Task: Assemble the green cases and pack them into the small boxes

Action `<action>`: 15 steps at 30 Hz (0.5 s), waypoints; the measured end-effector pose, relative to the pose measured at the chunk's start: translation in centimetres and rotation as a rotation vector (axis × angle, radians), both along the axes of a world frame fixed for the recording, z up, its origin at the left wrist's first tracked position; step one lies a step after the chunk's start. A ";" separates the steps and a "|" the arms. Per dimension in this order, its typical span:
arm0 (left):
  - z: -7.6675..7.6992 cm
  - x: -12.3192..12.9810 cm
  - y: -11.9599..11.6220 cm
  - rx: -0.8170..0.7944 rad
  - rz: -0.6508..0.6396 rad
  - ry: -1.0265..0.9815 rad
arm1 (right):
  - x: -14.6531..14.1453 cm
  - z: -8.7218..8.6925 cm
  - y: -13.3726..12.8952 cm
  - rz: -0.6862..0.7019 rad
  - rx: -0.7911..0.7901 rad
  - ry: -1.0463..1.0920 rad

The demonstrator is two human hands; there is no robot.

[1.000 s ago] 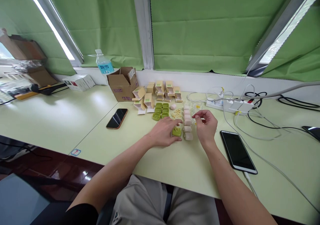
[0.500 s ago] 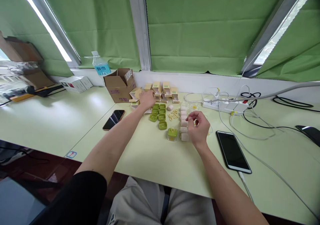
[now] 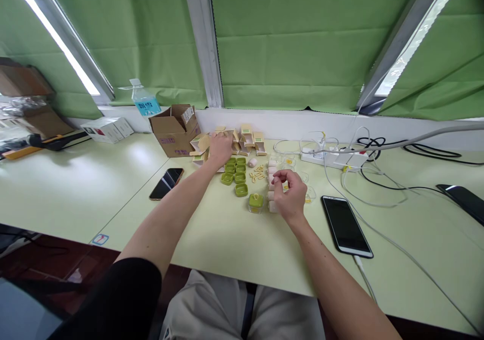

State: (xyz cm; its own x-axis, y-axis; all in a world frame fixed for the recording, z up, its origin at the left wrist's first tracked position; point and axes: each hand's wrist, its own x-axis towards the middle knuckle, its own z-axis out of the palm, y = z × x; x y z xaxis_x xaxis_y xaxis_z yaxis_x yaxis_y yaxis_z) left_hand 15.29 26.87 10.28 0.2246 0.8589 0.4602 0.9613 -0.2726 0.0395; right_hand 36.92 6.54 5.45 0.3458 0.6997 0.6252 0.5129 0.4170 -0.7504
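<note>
Far left on the table point(image 3: 227, 244), you've got white boxes point(image 3: 108, 129) near the back edge, then a bottle point(image 3: 145, 102) with a blue label behind the brown carton point(image 3: 174, 135), whose top flaps stand up. Left phone point(image 3: 166, 183) lies face up in front of the carton, dark screen.

Your left hand point(image 3: 221, 148) reaches to the small boxes point(image 3: 247, 137) by the back wall, fingers curled down among them; its fingertips are hidden, so can't tell whether you grip one. Right in front sit the green cups point(image 3: 241, 189) in two loose columns, hollow side up. Next along, a pale plug point(image 3: 252, 163) lies near the small boxes, with yellow loops point(image 3: 257, 173) scattered just in front. Nearer you, the jar point(image 3: 256, 202) stands upright on the table, green lid on, clear below, apart from both hands.

Then the row of pale pieces point(image 3: 272, 207), partly covered by your right hand point(image 3: 290, 193) — thumb and fingertips pinched narrow, can't tell if anything is between them. Clear parts point(image 3: 289, 161) lie behind and beside that hand. Further right: power strip point(image 3: 336, 158), tangled cables, and right phone point(image 3: 346, 225), plugged in — screen dark.
</note>
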 end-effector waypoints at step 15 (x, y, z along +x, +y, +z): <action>-2.9 -0.3 -17.1 0.840 -0.688 -0.019 | -0.8 1.8 -0.5 0.754 -0.212 0.727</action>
State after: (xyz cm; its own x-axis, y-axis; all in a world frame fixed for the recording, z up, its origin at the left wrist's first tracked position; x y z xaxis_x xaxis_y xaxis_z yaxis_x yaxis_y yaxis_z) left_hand 15.03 9.79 7.38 0.5241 -0.0396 0.8508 0.5936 -0.6994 -0.3982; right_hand 36.13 6.02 7.21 0.0194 0.9588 0.2835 -0.4228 0.2648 -0.8666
